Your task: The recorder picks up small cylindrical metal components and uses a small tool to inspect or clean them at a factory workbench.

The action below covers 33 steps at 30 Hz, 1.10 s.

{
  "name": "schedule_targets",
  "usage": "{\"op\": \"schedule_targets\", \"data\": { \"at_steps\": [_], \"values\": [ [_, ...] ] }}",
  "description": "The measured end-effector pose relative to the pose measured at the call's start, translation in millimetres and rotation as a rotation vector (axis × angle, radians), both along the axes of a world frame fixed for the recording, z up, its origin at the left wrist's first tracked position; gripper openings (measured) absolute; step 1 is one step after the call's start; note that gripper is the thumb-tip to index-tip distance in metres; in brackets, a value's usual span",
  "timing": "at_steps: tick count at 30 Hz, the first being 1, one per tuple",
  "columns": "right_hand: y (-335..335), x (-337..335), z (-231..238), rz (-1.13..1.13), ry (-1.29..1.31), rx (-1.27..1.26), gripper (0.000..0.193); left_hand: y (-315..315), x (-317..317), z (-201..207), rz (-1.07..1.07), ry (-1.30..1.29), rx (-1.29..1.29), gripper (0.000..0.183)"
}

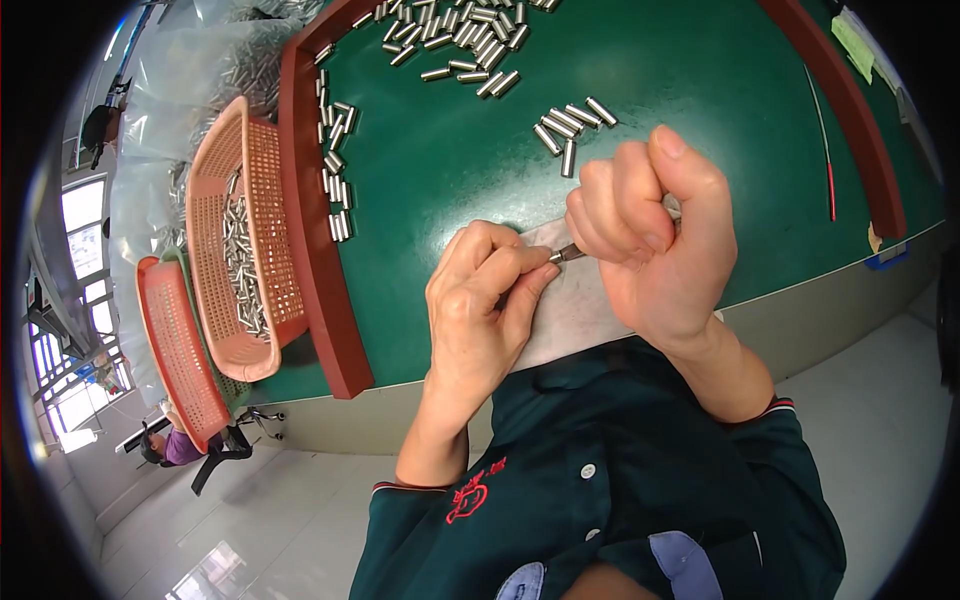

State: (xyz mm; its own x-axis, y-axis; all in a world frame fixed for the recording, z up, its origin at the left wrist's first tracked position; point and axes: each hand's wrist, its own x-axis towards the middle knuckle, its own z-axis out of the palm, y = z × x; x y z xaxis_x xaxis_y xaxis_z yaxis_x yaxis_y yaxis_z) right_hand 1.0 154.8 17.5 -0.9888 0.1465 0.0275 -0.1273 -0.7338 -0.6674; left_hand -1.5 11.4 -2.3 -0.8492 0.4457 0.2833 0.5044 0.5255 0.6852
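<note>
My left hand is closed, pinching a small metal cylinder between thumb and forefinger. My right hand is curled in a fist, thumb raised, round a slim tool. Only the tool's dark metal tip shows, and it meets the end of the cylinder; the fist hides the rest, so its kind is unclear. Beneath both hands lies a pale, stained cloth at the table's near edge. Just beyond the right hand, several shiny metal cylinders rest loose on the green tabletop.
A larger pile of metal cylinders lies at the far side, with more along the left red-brown rail. Past that rail stand a pink basket of cylinders, a red basket and clear bags. A red-handled rod lies right.
</note>
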Motion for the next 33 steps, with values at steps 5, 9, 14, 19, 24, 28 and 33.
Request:
{"op": "schedule_targets", "data": {
  "at_steps": [5,9,14,19,24,28,33],
  "values": [
    [-0.1,0.5,-0.3,0.002,0.001,0.018,0.044,0.3,-0.4,2.2,0.004,-0.033,-0.002,0.015],
    [-1.3,0.6,-1.9,-0.005,-0.002,0.024,0.044,0.5,-0.8,2.4,0.016,-0.061,0.004,0.015],
    [-1.1,1.9,-5.0,0.004,-0.004,0.080,0.045,-0.3,-8.1,6.0,-0.010,-0.153,-0.007,0.015],
    [-3.7,6.0,-2.2,0.047,0.023,0.172,0.045,-2.3,-11.0,9.7,-0.058,-0.151,0.004,0.014],
    [-10.8,8.2,-0.3,0.011,0.066,0.268,0.044,-2.1,-10.9,10.4,-0.053,-0.155,0.015,0.014],
    [-19.4,11.0,0.6,-0.047,0.086,0.305,0.043,0.7,-10.0,8.3,-0.050,-0.120,0.033,0.014],
    [-16.5,3.4,1.8,-0.104,0.016,0.271,0.041,0.1,-6.7,10.0,-0.051,-0.112,-0.014,0.012]
  ]
}}
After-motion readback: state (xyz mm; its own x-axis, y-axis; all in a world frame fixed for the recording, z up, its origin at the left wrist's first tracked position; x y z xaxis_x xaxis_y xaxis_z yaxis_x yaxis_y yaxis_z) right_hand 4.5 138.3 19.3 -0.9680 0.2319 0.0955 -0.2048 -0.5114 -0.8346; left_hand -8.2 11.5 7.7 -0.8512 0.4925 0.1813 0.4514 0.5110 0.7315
